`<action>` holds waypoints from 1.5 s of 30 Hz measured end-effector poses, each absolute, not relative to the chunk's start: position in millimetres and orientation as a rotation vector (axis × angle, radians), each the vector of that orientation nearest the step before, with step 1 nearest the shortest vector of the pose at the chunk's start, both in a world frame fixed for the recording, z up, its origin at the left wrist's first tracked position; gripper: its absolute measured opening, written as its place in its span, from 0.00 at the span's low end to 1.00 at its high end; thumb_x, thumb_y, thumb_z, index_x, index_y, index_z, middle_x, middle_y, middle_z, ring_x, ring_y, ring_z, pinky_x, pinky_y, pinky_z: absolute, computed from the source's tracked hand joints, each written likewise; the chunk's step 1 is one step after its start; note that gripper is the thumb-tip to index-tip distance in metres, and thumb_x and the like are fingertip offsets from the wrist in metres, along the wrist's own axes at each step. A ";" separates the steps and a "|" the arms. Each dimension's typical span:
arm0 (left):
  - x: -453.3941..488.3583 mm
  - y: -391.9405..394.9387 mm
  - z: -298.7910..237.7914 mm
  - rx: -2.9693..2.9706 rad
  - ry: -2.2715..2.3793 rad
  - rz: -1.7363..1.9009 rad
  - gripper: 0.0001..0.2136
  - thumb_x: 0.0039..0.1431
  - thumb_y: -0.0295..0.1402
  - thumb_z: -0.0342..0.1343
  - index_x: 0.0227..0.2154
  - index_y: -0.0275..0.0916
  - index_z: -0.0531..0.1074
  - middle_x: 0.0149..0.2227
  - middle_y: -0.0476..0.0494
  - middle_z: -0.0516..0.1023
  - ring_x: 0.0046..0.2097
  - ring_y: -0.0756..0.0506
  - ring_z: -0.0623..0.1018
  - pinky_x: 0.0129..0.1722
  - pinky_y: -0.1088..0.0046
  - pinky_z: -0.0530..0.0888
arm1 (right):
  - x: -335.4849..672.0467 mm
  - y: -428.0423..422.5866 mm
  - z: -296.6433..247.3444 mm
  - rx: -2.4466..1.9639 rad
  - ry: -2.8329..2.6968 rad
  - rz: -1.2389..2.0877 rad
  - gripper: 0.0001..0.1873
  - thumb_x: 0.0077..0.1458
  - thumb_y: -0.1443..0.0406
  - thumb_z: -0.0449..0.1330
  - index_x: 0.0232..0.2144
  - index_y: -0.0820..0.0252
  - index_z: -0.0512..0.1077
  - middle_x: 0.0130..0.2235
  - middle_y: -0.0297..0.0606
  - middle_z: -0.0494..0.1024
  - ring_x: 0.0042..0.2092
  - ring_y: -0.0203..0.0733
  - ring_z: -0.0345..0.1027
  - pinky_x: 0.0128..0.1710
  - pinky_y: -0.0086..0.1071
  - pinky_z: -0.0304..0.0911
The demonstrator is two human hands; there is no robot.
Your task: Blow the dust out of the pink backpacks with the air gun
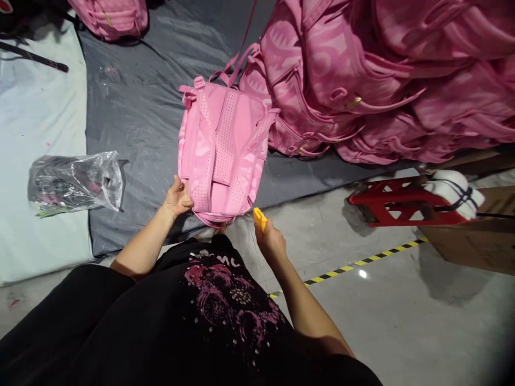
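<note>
- While the person in the black shirt (161,327) leans over the work, the left hand (179,199) touches the near left corner of a pink backpack (226,145) with bent fingers; whether it grips the fabric, I cannot tell.
- The right hand (270,240) is closed around a yellow-handled tool (260,219), whose thin tip is at the near right corner of the backpack.
- The backpack lies at the near edge of a grey covering (132,107), straps facing up. I judge that work on this bag is in progress; no finished result can be confirmed.
- Where exactly the tip meets the bag is too small to see, and the bag's underside is hidden.
- To the left, a plastic-wrapped package (74,182) lies apart, its contents blurred by reflections.
- Farther, on the right, is a pile of pink bags (330,69), cut off by the frame; which of them are done, nothing shows.
- At far left, another pink bag (112,19) is also cut off.
</note>
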State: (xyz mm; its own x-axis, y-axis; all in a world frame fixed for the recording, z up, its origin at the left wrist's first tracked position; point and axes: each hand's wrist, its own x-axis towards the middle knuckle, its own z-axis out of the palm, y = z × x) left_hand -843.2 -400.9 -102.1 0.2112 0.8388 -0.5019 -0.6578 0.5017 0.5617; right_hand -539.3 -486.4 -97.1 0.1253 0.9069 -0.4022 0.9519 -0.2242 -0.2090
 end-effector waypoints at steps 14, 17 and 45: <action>-831.2 -399.9 -99.9 0.194 0.822 1.077 0.22 0.67 0.54 0.46 0.42 0.40 0.73 0.34 0.44 0.79 0.22 0.55 0.67 0.14 0.84 0.51 | -547.7 -578.2 -91.7 2.054 1.881 -0.866 0.16 0.69 0.57 0.48 0.53 0.55 0.65 0.35 0.40 0.80 0.37 0.46 0.76 0.28 0.31 0.51; -831.6 -397.3 -98.3 0.220 0.812 1.076 0.20 0.68 0.52 0.47 0.40 0.40 0.73 0.35 0.45 0.79 0.22 0.55 0.68 0.14 0.84 0.53 | -566.0 -566.3 -94.7 1.968 1.958 -0.843 0.14 0.70 0.60 0.47 0.51 0.57 0.65 0.38 0.40 0.81 0.38 0.46 0.77 0.28 0.31 0.50; -765.4 -405.8 -72.5 2.002 1.571 1.004 0.18 0.52 0.24 0.55 0.45 0.42 0.81 0.45 0.42 0.83 0.49 0.39 0.80 0.54 0.57 0.73 | -538.2 -621.3 -156.5 2.527 2.271 -0.739 0.23 0.60 0.52 0.48 0.50 0.56 0.72 0.26 0.37 0.79 0.27 0.46 0.77 0.24 0.30 0.62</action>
State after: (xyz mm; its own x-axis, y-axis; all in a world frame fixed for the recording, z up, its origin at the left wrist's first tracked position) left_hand -765.4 -405.8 -72.5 0.1087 0.9514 0.2882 0.6614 -0.2857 0.6935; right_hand -538.2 -621.3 -156.5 0.0828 0.9929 -0.0851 0.8529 -0.1147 -0.5092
